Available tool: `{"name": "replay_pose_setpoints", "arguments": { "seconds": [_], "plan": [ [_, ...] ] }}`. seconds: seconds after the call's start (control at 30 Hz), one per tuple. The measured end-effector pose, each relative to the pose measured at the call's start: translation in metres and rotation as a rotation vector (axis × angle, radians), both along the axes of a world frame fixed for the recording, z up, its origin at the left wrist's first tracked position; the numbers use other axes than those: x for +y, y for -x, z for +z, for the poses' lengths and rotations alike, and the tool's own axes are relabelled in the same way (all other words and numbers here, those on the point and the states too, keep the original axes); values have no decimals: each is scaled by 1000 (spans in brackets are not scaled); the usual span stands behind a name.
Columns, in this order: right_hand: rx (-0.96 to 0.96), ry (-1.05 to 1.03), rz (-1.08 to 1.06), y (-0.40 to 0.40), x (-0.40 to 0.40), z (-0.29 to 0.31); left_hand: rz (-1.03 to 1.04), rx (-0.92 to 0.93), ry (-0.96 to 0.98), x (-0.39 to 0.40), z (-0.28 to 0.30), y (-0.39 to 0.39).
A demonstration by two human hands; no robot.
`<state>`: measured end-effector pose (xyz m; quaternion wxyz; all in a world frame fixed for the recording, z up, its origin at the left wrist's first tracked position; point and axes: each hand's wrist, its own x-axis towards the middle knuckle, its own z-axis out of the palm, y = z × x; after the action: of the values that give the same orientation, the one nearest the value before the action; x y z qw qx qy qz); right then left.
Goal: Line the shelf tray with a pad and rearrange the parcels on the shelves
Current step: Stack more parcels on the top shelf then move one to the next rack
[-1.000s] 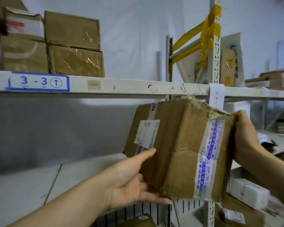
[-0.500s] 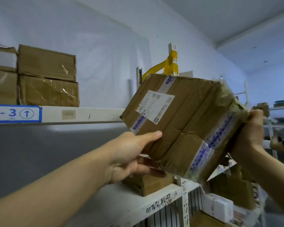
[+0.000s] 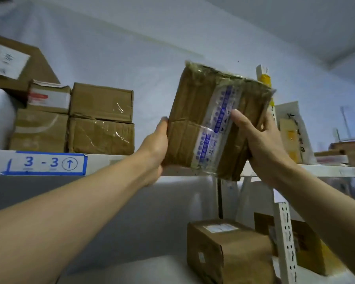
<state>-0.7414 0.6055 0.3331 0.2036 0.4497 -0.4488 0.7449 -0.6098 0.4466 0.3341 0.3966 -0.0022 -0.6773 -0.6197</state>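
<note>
Two hands on one box (image 3: 215,119), held up at the level of the upper shelf (image 3: 316,170). Left hand (image 3: 155,148) grasps the box's lower left edge, thumb up along the side, fingers hidden behind. Right hand (image 3: 260,140) grasps the right side, thumb lying across the blue-printed tape (image 3: 217,128) on the near face. I read the two-sided hold as control: the box is crumpled and wrapped in glossy film, so a one-handed pinch could slip.

Box is tilted, top leaning right, bottom edge just at the shelf lip and not resting on it as far as I can tell. It sits in the open gap to the right of the stacked boxes (image 3: 101,119) above the 3-3 label (image 3: 45,162). My guess: that gap is the target slot, and the tilt is to get the bottom edge over the lip first.

Next move needs it levelled and pushed far, keeping clear of the white post (image 3: 283,232) on the right. Risk: a corner catches the lip.

Lower shelf holds another box (image 3: 228,251), near right. Can't tell whether any pad is down yet.
</note>
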Motion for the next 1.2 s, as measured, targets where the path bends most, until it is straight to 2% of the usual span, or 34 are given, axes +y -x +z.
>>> {"name": "replay_pose_setpoints", "arguments": {
  "seconds": [0.17, 0.37, 0.4, 0.53, 0.8, 0.9, 1.0, 1.1, 1.2],
  "plan": [
    [9, -58, 80, 30, -49, 41, 312, -47, 395, -36, 22, 27],
    [53, -218, 148, 65, -92, 56, 684, -163, 627, -78, 27, 33],
    [65, -241, 142, 69, -99, 57, 721, -159, 636, -86, 28, 35],
    [86, -279, 101, 82, -121, 58, 653, -24, 550, -101, 27, 39],
    [99, -433, -139, 91, -153, 48, 1064, -42, 623, -118, 16, 49],
    [147, -488, -273, 93, -159, 40, 1122, -36, 707, -116, 9, 50],
    [159, -518, -288, 94, -158, 31, 1107, -5, 743, -116, 6, 49],
    [195, -479, -345, 95, -149, 16, 1092, 106, 756, -111, -1, 49],
    [247, -319, -394, 95, -127, -9, 1160, 250, 733, -100, -27, 59]
  ]
}}
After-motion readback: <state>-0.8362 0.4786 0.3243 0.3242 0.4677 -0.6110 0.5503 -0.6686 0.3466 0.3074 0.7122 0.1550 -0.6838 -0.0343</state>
